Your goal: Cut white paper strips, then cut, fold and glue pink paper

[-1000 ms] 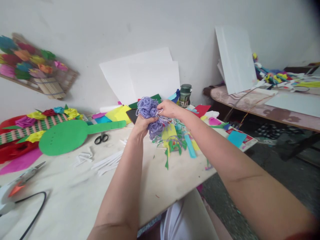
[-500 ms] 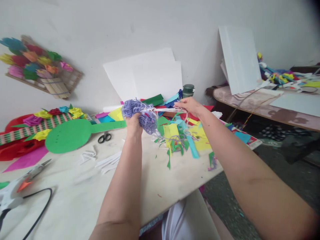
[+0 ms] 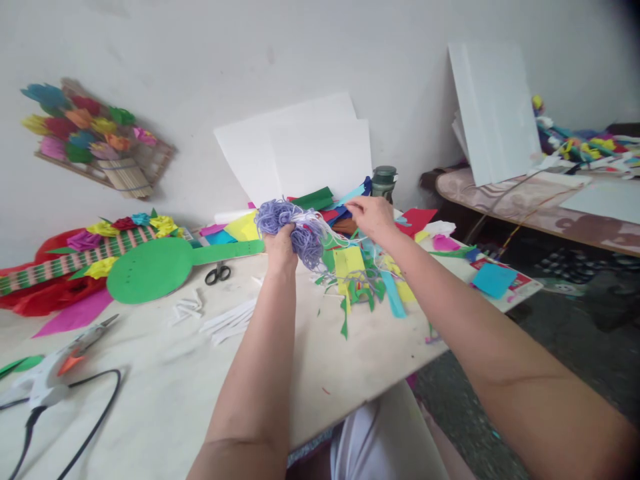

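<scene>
A tangled bundle of purple yarn [image 3: 307,243] is gripped in my left hand [image 3: 281,247], raised over the table's far part. White yarn strands [image 3: 325,223] come out of the bundle's right side and sag towards my right hand [image 3: 374,219]. That hand is to the right of the bundle, palm down, with thumb and fingers pinched together. Whatever lies between its fingertips is too small to make out. Beneath both hands are cut paper scraps in yellow, green and blue, including a yellow paper piece [image 3: 349,265] and a light blue strip [image 3: 393,293].
A green banjo-shaped cutout [image 3: 150,270] lies at left, with black-handled scissors [image 3: 218,274] and white paper strips [image 3: 231,321] nearby. A glue gun [image 3: 55,373] with its cord rests at front left. A dark green jar [image 3: 384,183] stands by the wall.
The white strands, stretched straight between my hands before, now hang slack and curved. My right hand has turned slightly. The whole view has shifted a little, moving things rightward.
</scene>
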`<state>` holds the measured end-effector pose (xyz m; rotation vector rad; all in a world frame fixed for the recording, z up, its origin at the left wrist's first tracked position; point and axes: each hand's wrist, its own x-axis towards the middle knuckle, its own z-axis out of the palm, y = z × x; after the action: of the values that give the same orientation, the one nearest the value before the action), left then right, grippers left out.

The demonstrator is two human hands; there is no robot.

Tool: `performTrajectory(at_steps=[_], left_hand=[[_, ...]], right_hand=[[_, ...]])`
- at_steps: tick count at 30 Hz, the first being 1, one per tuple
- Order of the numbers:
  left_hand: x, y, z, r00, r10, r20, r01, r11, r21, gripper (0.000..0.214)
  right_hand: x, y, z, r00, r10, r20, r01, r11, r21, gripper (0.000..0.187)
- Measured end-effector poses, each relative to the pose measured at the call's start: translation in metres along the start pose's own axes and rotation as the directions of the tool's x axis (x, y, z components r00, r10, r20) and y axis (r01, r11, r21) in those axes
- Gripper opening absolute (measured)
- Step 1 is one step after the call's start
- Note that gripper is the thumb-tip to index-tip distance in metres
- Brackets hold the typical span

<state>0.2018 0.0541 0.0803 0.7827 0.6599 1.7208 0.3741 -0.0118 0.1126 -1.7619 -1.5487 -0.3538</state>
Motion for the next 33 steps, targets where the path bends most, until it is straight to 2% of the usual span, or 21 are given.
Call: performTrajectory(at_steps=[2, 4, 9, 11, 13, 17, 21, 24, 26, 27, 29, 30, 31, 33], left_hand=[[-0.001, -0.001, 0.0, 1.0, 0.025, 0.011, -0.025, 0.999, 0.035, 0.038], [-0.003, -0.002, 0.001, 0.998, 0.043, 0.034, -0.045, 0.997, 0.063, 0.039], [-0.009, -0.003, 0.003, 0.989, 0.074, 0.131, -0.087, 0.992, 0.093, 0.043], [-0.01, -0.004, 0.004, 0.987, 0.077, 0.139, -0.09, 0.992, 0.084, 0.043], [-0.009, -0.003, 0.003, 0.992, 0.068, 0.109, -0.076, 0.994, 0.072, 0.043], [-0.004, -0.002, -0.001, 0.998, 0.057, 0.004, -0.057, 0.997, 0.057, 0.044], [0.001, 0.0, -0.004, 0.998, 0.06, -0.021, -0.059, 0.998, 0.01, 0.048], [0.003, 0.001, -0.005, 0.999, 0.042, -0.032, -0.042, 0.999, -0.001, 0.047], [0.003, 0.002, -0.005, 0.999, 0.037, -0.031, -0.037, 0.999, 0.003, 0.046], [0.003, 0.002, -0.005, 0.999, 0.033, -0.031, -0.033, 0.999, 0.006, 0.045], [0.003, 0.002, -0.004, 0.999, 0.025, -0.03, -0.024, 1.0, 0.011, 0.044], [0.003, 0.002, -0.004, 0.999, 0.019, -0.027, -0.018, 1.0, 0.014, 0.044], [0.003, 0.003, -0.004, 1.0, 0.012, -0.024, -0.011, 1.0, 0.017, 0.044], [0.003, 0.003, -0.003, 1.0, -0.008, -0.018, 0.009, 1.0, 0.015, 0.043]], right_hand=[[-0.006, -0.018, 0.004, 0.99, -0.141, 0.027, 0.135, 0.977, 0.162, 0.026], [-0.011, -0.032, 0.01, 0.972, -0.231, 0.049, 0.216, 0.952, 0.216, 0.024], [-0.021, -0.046, 0.019, 0.96, -0.274, 0.059, 0.274, 0.962, 0.016, 0.024], [-0.024, -0.046, 0.02, 0.954, -0.29, 0.073, 0.293, 0.955, -0.038, 0.024], [-0.025, -0.044, 0.021, 0.956, -0.287, 0.061, 0.288, 0.957, -0.017, 0.026], [-0.023, -0.032, 0.025, 0.991, -0.132, -0.025, 0.135, 0.978, 0.158, 0.026], [-0.015, -0.008, 0.025, 0.996, 0.087, -0.038, -0.074, 0.963, 0.259, 0.029], [-0.01, 0.014, 0.021, 0.968, 0.249, -0.02, -0.244, 0.96, 0.135, 0.03], [-0.008, 0.029, 0.017, 0.933, 0.358, 0.015, -0.357, 0.932, -0.054, 0.028], [-0.008, 0.035, 0.016, 0.922, 0.38, 0.07, -0.367, 0.918, -0.152, 0.027], [-0.008, 0.042, 0.014, 0.908, 0.368, 0.2, -0.305, 0.908, -0.289, 0.026], [-0.009, 0.043, 0.013, 0.918, 0.317, 0.238, -0.236, 0.92, -0.312, 0.028], [-0.009, 0.041, 0.013, 0.94, 0.236, 0.247, -0.157, 0.94, -0.302, 0.03], [-0.011, 0.03, 0.014, 0.985, 0.007, 0.173, 0.03, 0.977, -0.211, 0.031]])
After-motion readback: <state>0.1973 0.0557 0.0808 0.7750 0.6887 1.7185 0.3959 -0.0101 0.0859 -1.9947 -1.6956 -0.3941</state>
